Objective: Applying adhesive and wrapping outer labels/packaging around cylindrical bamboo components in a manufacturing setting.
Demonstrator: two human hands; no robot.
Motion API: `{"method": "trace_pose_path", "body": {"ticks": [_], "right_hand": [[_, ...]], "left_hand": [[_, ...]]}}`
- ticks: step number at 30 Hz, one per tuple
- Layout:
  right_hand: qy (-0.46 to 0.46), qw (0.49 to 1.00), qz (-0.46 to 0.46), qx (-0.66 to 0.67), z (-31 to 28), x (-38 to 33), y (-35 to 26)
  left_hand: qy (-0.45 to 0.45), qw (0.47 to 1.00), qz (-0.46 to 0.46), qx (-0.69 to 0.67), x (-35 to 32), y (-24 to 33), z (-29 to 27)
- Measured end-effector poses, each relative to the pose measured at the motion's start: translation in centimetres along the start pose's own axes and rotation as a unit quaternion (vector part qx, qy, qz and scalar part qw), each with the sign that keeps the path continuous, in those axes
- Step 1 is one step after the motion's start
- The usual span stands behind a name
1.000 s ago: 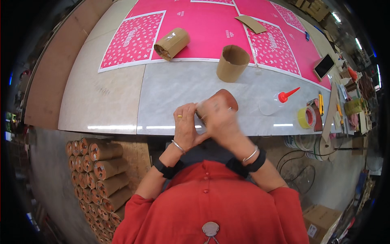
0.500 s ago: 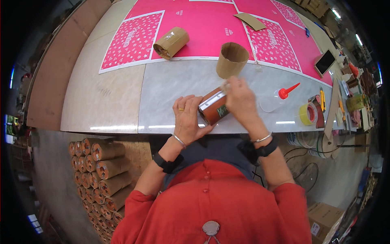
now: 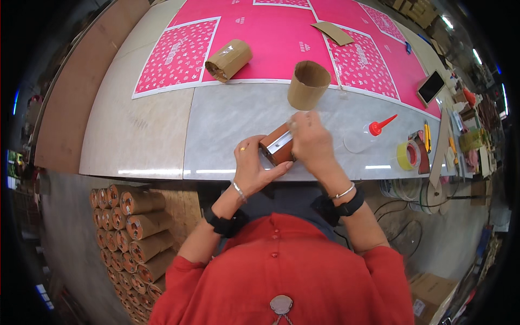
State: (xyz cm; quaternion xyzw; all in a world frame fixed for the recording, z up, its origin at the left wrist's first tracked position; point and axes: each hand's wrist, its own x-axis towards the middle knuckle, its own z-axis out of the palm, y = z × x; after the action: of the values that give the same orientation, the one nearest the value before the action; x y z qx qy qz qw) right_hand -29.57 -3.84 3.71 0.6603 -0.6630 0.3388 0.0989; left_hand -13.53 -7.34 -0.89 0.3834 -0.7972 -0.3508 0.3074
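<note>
- The left hand (image 3: 253, 165) cupped the near end of a short brown cardboard tube (image 3: 277, 145), its fingers curled around it and holding it from below and the side.
- The right hand (image 3: 311, 142) lay over the far side of the same tube, fingers closed on it, with the fingertips up at its top edge; a pale strip ran along the tube between the two hands.
- The tube was held just above the grey marble part of the counter (image 3: 227, 124), close to its near edge, in front of the person's chest.
- An open, upright cardboard ring (image 3: 307, 84) stood just beyond the right hand, on the border between the marble and the pink printed sheets (image 3: 271, 32).
- A wrapped cardboard roll (image 3: 228, 59) lay on its side on the pink sheets, well apart from the hands.
- To the right stood a red-capped glue bottle (image 3: 379, 127), lying tilted, and a yellow tape roll (image 3: 407, 155) near the counter's edge.
- Below the counter on the left, finished brown tubes (image 3: 132, 227) were stacked in rows.
</note>
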Motion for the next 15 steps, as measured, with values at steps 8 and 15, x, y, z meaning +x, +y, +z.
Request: {"method": "trace_pose_path", "body": {"ticks": [8, 15], "right_hand": [[-0.011, 0.998, 0.056, 0.035, -1.4, 1.1, 2.4], [-0.071, 0.99, -0.099, 0.07, -0.1, -1.1, -4.1]], "left_hand": [[0.067, 0.961, 0.213, 0.164, -0.2, 0.5, -0.5], [0.055, 0.963, 0.198, 0.177, -0.7, -3.0, 2.1]]}}
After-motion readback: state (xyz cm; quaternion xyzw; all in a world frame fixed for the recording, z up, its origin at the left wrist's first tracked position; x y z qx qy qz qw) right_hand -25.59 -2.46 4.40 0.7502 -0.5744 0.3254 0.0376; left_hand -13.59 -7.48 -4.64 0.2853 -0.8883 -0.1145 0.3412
